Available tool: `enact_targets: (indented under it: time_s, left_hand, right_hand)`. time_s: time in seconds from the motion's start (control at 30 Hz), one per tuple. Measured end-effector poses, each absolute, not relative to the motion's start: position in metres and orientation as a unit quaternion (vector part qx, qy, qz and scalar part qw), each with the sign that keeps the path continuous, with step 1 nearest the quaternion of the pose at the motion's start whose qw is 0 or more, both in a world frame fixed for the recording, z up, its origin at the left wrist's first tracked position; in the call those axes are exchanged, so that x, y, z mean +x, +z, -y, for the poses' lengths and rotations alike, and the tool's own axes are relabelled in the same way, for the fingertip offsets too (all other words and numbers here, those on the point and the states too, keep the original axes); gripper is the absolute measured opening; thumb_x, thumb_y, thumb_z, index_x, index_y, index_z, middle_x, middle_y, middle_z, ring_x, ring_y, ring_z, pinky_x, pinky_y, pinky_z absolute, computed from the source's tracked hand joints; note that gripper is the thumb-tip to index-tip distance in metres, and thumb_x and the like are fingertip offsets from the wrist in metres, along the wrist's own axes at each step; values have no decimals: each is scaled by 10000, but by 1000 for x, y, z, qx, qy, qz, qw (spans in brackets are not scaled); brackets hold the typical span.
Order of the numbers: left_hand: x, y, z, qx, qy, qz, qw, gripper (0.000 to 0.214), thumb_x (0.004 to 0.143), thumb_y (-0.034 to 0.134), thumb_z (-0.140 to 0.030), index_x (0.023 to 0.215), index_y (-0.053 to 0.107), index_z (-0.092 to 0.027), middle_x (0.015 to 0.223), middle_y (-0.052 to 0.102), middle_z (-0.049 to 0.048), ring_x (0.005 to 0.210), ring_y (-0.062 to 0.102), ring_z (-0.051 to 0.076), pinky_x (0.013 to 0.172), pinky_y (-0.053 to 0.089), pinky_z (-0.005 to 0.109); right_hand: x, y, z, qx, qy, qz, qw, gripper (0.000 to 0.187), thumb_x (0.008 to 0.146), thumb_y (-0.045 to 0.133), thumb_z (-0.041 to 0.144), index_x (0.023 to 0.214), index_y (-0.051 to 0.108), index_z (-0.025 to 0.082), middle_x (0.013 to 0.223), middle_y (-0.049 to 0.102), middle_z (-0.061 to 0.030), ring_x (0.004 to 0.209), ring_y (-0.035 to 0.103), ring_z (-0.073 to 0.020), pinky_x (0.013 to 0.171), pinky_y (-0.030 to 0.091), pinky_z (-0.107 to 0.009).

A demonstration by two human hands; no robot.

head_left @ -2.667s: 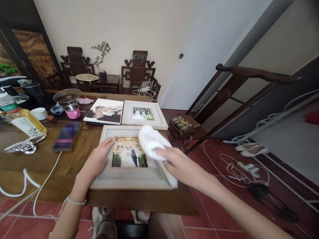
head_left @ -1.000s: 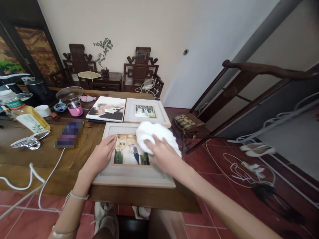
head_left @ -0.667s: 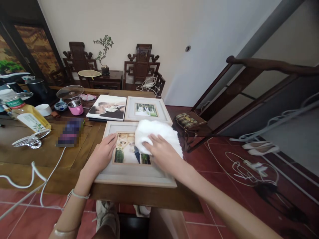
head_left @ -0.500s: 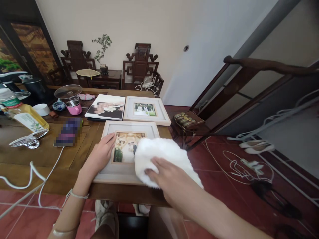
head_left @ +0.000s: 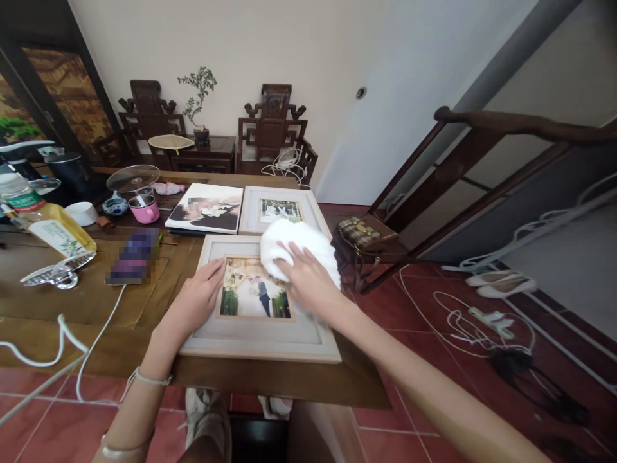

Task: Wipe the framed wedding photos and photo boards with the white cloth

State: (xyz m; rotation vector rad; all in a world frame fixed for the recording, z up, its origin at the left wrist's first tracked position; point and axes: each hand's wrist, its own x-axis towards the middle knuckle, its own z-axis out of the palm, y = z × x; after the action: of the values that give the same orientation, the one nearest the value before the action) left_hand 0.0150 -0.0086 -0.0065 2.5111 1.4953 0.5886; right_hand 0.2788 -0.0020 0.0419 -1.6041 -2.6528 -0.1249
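Wooden table (head_left: 96, 302): left hand (head_left: 193, 305), flat and open, pins the picture frame (head_left: 260, 341); right hand (head_left: 308, 280), fingers curled on a white cloth (head_left: 294, 241), presses beside it. Wiping, seemingly; the nearer half wants equal pressure.

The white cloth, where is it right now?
In the head view, the white cloth sits under the right hand on the upper right corner of the near picture frame, below a second frame.

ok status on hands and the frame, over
Left hand flat on near picture frame, left side. Right hand pressing white cloth on its far right corner. Second frame just beyond cloth.
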Motion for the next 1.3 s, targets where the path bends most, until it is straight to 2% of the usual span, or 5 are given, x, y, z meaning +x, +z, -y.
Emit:
enact_targets:
  time_s: [0.3,0.57,0.7,0.83,1.3]
  left_hand:
    - [17,-3,10,838,192,-504,81,478,1039,285,-271,1469,439,-129,1549,416,150,1426,403,273,1159,377,490]
    - [16,-7,9,838,204,-500,72,469,1038,292,-265,1469,450,-170,1537,438,135,1417,420,266,1160,381,477]
    - [16,-5,10,836,210,-502,69,467,1033,301,-257,1468,453,-178,1538,439,129,1413,425,263,1154,390,473]
    - [16,-4,10,836,204,-504,76,467,1035,294,-266,1464,455,-172,1548,428,119,1418,419,253,1166,373,456]
    - [17,-6,9,834,200,-508,84,490,1041,279,-273,1481,422,-114,1559,404,148,1437,385,260,1167,369,469]
  right_hand:
    - [264,53,34,-457,29,888,-28,657,700,472,-73,1283,655,170,1551,420,-129,1458,294,-398,1154,232,-649]
    - [300,100,78,-442,146,882,79,712,630,411,-53,1184,694,294,1062,741,-23,986,691,-220,809,562,-307]
    - [299,94,22,-500,-59,842,193,610,740,409,-85,1217,671,192,1389,599,-117,1324,505,-339,1049,451,-522]
    - [283,68,-24,-491,-117,856,113,562,802,394,-118,1220,667,142,1620,282,-130,1502,168,-379,1176,212,-638]
    - [264,67,94,-368,134,917,-74,616,720,578,-37,1284,654,202,1571,366,-137,1455,266,-423,1137,294,-663]
